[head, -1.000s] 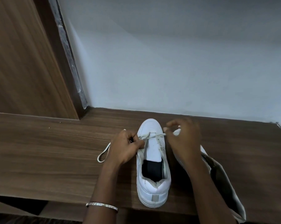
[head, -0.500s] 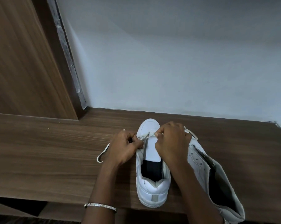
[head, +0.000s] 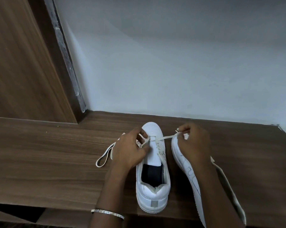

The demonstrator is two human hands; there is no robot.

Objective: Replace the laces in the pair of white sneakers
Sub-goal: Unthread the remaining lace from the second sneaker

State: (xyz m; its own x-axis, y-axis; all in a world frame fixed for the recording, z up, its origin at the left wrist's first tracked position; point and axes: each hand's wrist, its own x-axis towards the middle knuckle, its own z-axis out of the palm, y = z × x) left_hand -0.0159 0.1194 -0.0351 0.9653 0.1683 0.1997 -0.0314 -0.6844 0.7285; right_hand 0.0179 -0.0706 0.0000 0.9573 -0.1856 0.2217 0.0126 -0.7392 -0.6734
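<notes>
At the bottom of the frame a bracelet point(head: 107, 213) circles the left wrist. Beside it the heel of one sneaker point(head: 153, 191) faces the person; the shoe stands upright on the table point(head: 48, 162) at lower centre, so its eyelets lie open to both hands. In the lower right the second sneaker point(head: 185, 162) lies tipped on its side, apparently parked until its turn. At mid-frame the left hand point(head: 130, 148) curls over the left eyelet row near the toe, its bent fingers pinching part of the lace point(head: 167, 137), probably to steady the shoe and keep that side from slipping. The slack trails off in a loop to the left. The right hand point(head: 195, 145) pinches the other end between thumb and forefinger, its other fingers curled, and holds it taut out to the right from the lowest eyelets. Only those seem threaded, so lacing looks barely begun. Beyond, a pale wall point(head: 172, 63) fills the upper frame, with a wooden panel point(head: 20, 63) at upper left.
</notes>
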